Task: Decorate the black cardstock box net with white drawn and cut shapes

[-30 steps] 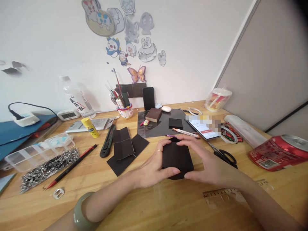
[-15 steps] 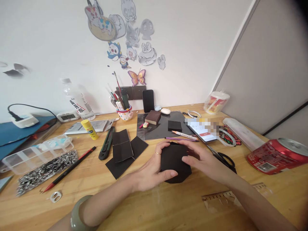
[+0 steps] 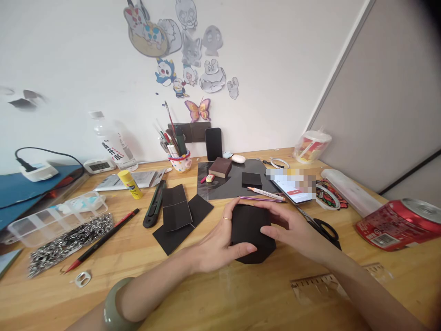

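Our left grip (image 3: 217,246) and right grip (image 3: 299,234) are both curled partway closed around one black card form (image 3: 253,230), holding it between them. We have the left thumb laid across its near face and the left fingers along its left and far edges; the right thumb presses on its right side, while the right fingers bend round the far right corner. Its near corners look cut at a slant. We hold it over the front middle of the worktop (image 3: 206,303), and cannot tell whether its underside touches the wood.

Just beyond it we see a purple pen (image 3: 262,199) and an orange-tipped marker (image 3: 267,192), lying side by side. To its left, a folded black card (image 3: 176,209) rests on a flat black piece (image 3: 203,211), with a utility knife (image 3: 154,207) just beside them and a glue stick (image 3: 130,185) standing farther left. To the right of our hands are scissors (image 3: 325,230), partly behind our right hand, and a phone (image 3: 291,186) with its screen lit. Our right forearm crosses a clear ruler (image 3: 317,285), and a red can (image 3: 389,230) lies tilted near the right edge.
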A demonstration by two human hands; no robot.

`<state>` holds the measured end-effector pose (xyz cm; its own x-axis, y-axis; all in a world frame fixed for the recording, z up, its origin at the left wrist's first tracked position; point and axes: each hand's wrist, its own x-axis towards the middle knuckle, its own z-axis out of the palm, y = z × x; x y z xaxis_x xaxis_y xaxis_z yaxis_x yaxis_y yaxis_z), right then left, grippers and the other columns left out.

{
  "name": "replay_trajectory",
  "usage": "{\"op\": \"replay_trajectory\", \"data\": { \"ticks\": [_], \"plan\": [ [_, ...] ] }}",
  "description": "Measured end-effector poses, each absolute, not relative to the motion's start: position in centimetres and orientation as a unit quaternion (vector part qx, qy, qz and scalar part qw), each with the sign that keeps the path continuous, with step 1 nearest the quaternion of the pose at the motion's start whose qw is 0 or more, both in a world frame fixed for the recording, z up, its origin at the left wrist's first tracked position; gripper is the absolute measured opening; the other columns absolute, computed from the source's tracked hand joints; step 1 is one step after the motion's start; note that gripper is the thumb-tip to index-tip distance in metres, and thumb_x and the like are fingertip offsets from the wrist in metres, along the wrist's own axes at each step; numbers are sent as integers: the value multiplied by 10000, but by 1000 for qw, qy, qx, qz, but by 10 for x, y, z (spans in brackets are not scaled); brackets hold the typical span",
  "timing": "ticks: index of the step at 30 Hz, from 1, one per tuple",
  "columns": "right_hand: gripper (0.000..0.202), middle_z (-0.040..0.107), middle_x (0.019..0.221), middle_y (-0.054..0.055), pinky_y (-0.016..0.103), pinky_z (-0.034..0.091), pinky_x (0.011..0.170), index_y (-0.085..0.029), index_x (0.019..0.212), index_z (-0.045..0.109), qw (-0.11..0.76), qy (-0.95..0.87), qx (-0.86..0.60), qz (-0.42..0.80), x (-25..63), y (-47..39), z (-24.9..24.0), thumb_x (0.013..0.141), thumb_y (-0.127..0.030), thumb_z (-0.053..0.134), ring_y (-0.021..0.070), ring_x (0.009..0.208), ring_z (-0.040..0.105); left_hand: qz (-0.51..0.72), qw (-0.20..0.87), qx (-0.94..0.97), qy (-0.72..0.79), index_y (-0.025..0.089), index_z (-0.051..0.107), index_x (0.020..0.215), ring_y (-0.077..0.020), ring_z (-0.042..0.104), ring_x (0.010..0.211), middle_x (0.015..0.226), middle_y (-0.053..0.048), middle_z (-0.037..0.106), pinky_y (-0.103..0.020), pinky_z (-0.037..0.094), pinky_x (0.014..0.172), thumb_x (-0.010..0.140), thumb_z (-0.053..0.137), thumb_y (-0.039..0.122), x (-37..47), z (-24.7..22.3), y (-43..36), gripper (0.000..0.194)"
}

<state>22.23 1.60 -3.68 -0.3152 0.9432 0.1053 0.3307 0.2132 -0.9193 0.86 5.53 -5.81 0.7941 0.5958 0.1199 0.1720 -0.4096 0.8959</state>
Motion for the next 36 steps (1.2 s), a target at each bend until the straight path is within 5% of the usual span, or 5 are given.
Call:
{"op": "replay_trajectory", "data": {
  "ticks": [12, 20, 29, 36],
  "plan": [
    [471, 396, 1396, 44, 448, 362, 1010, -292, 1275, 451, 332, -718, -476, 385, 220, 12, -33, 826, -389, 559, 243, 1264, 371, 242, 497, 804, 219, 231, 116, 1295, -259, 358, 1202, 1326, -142, 282, -443, 345, 976, 783, 578, 453, 9, -60, 58, 725],
    [959, 300, 1436, 21, 456, 275, 1054, -328, 1338, 319, 256, -734, -531, 337, 217, 5, -25, 517, -463, 796, 285, 1308, 260, 279, 467, 814, 205, 262, 166, 1236, -276, 279, 1249, 1319, -117, 265, -467, 283, 1015, 715, 663, 435, 12, -64, 60, 740],
    [753, 346, 1395, 16, 407, 315, 1043, -314, 1305, 342, 247, -763, -543, 248, 213, 2, -25, 651, -324, 714, 233, 1288, 301, 319, 447, 811, 202, 261, 195, 1237, -262, 314, 1221, 1281, -108, 301, -460, 295, 1011, 686, 695, 420, 13, -66, 60, 760],
    [745, 401, 1336, 63, 412, 334, 1039, -267, 1310, 311, 257, -824, -496, 95, 215, 1, -27, 676, -313, 700, 232, 1252, 350, 406, 300, 848, 161, 241, 215, 1238, -295, 232, 1277, 1292, -139, 293, -504, 249, 1035, 610, 749, 427, 13, -67, 63, 845]
  ]
}}
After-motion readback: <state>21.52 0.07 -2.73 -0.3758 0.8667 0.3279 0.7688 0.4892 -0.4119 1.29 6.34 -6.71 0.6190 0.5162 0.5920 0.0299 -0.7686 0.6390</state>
